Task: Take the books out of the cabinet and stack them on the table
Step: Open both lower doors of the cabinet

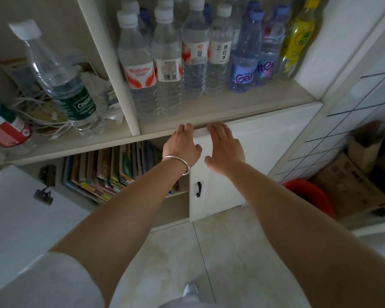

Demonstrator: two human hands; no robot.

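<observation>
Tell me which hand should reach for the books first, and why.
Left, probably. The left hand hangs at the top edge of the open compartment, right above the books. The right hand lies flat over the closed door, farther from them.

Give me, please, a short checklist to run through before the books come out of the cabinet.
1. Left door open: ok.
2. Books in view and upright: ok.
3. Right door open: not ok, closed, both hands at its top edge.
4. Left hand free: ok, holds nothing.
5. Right hand free: ok, fingers straight.
6. Table ready for stacking: cannot tell, out of view.
</observation>
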